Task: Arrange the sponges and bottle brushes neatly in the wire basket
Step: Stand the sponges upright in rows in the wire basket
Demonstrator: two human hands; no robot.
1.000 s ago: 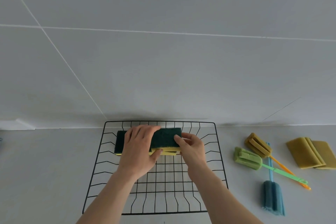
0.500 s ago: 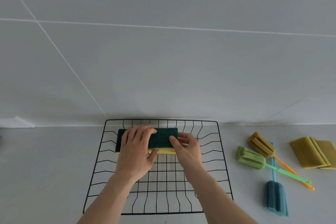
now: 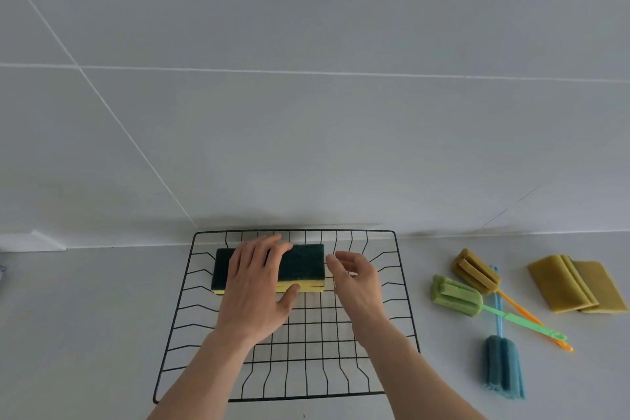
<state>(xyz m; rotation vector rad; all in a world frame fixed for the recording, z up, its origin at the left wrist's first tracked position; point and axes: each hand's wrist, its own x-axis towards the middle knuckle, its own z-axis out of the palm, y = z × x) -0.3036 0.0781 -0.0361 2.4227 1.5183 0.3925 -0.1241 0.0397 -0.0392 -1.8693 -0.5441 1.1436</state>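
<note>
A black wire basket (image 3: 404,303) stands on the grey counter against the wall. At its far end lie yellow sponges with dark green scouring tops (image 3: 305,264), side by side. My left hand (image 3: 257,286) lies flat on them, thumb against the yellow front edge. Just right of the sponges, my right hand (image 3: 356,278) hovers with fingers curled and apart, touching nothing. To the right of the basket lie three bottle brushes: an ochre one (image 3: 475,271) with an orange handle, a green one (image 3: 456,295) and a blue one (image 3: 503,366).
Folded ochre-yellow cloths or flat sponges (image 3: 576,283) lie at the far right of the counter. A tiled wall rises directly behind the basket. The near part of the basket floor holds nothing but my forearms above it.
My right hand has let go of the sponges' right end and drawn slightly to the right. The left hand stays pressed on top. The sponges sit a little further back.
</note>
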